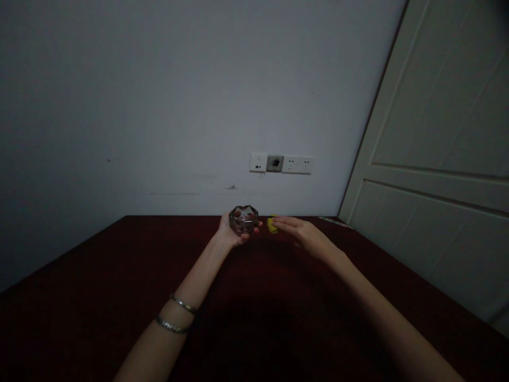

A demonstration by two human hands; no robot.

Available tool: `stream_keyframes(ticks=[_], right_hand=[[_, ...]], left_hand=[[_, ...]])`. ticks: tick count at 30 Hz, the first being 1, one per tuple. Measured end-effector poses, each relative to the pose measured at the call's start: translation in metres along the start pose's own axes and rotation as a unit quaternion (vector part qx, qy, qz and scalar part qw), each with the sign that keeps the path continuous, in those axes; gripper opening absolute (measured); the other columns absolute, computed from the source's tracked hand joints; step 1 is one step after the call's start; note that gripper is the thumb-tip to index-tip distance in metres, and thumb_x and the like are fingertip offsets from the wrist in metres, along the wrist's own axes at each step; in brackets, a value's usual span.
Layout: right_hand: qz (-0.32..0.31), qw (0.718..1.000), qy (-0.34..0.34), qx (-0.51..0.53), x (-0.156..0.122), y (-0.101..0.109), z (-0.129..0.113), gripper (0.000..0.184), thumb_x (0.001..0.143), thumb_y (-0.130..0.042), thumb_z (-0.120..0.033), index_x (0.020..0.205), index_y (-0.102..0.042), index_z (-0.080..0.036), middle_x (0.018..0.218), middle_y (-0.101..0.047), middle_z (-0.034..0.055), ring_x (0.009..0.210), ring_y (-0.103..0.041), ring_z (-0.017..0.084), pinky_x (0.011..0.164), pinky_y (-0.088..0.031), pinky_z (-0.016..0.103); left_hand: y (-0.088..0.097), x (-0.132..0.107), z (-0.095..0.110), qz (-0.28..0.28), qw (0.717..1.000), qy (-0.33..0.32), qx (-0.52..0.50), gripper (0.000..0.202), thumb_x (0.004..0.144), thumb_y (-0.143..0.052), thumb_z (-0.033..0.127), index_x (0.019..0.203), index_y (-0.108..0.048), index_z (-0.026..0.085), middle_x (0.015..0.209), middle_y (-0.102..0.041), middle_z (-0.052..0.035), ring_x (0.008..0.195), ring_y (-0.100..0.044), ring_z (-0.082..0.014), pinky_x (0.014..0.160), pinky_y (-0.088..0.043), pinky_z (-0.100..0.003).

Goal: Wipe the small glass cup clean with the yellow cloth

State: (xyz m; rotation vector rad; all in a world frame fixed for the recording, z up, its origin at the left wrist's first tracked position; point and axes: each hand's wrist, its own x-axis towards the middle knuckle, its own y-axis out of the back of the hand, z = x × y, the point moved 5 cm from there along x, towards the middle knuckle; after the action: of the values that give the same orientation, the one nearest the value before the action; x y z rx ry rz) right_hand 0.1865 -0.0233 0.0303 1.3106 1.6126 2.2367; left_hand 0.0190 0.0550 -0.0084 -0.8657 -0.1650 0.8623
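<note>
My left hand [228,232] is wrapped round a clear, faceted glass ashtray [244,220], its fingers showing beneath and at the right side. The ashtray is tilted so that its notched rim faces me. Just to the right, my right hand [299,232] grips a small yellow cloth [272,225] at the fingertips. A narrow gap lies between the cloth and the ashtray. The thumb of the right hand is mostly hidden. Both hands are above the far part of a dark red table [246,297].
A pale wall [178,106] stands behind the table, with a row of sockets [297,164] low on it. At the right rises a white panelled door [445,132]. A thin flat object [336,222] lies at the table's far right corner.
</note>
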Motion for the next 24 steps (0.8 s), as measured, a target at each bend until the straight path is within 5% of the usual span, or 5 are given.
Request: stream_keyframes(ticks=[4,8,14,19,24], right_hand=[[0.074,0.997,-0.023,0.028,-0.001,0.000,0.019,0.058,0.079,-0.043,0.003,0.132,-0.046,-0.019,0.133,-0.052,0.0121,0.122,-0.050,0.021,0.101,-0.044,0.042],[0.133,0.990,-0.002,0.053,0.025,0.013,0.006,0.056,0.082,-0.039,0.002,0.132,-0.046,-0.023,0.132,-0.054,0.0092,0.123,-0.050,0.018,0.102,-0.044,0.040],[0.003,0.996,0.075,0.051,0.072,0.005,-0.038,0.050,0.078,-0.049,0.002,0.125,-0.053,-0.013,0.129,-0.056,0.0143,0.123,-0.049,0.021,0.101,-0.044,0.037],[-0.026,0.998,0.050,0.013,0.076,0.006,-0.032,0.050,0.076,-0.053,0.002,0.123,-0.055,-0.014,0.127,-0.057,0.0139,0.121,-0.051,0.022,0.099,-0.046,0.038],[-0.017,0.999,0.031,0.019,0.064,0.014,-0.024,0.052,0.074,-0.054,0.002,0.124,-0.055,-0.013,0.128,-0.056,0.0149,0.121,-0.052,0.023,0.100,-0.046,0.038]], left_hand=[[0.003,0.000,0.003,0.006,1.000,-0.013,0.004,0.033,0.073,-0.040,0.033,0.082,-0.060,0.008,0.073,-0.067,-0.0227,0.050,-0.062,-0.0254,0.027,-0.031,-0.020],[0.005,0.006,-0.002,0.012,1.000,-0.006,0.010,0.034,0.075,-0.040,0.035,0.081,-0.060,0.008,0.071,-0.067,-0.0223,0.049,-0.062,-0.0265,0.027,-0.033,-0.021],[-0.003,0.011,-0.016,0.025,0.999,-0.014,0.029,0.038,0.080,-0.039,0.041,0.078,-0.059,0.010,0.057,-0.065,-0.0142,0.046,-0.062,-0.0270,0.029,-0.039,-0.027],[-0.004,0.012,-0.014,0.017,0.999,-0.026,0.044,0.042,0.082,-0.037,0.042,0.081,-0.061,0.008,0.063,-0.067,-0.0163,0.054,-0.066,-0.0280,0.039,-0.046,-0.032],[-0.004,0.010,-0.011,-0.031,0.994,-0.002,0.108,0.046,0.080,-0.038,0.044,0.086,-0.062,0.005,0.071,-0.068,-0.0224,0.050,-0.064,-0.0293,0.030,-0.033,-0.024]])
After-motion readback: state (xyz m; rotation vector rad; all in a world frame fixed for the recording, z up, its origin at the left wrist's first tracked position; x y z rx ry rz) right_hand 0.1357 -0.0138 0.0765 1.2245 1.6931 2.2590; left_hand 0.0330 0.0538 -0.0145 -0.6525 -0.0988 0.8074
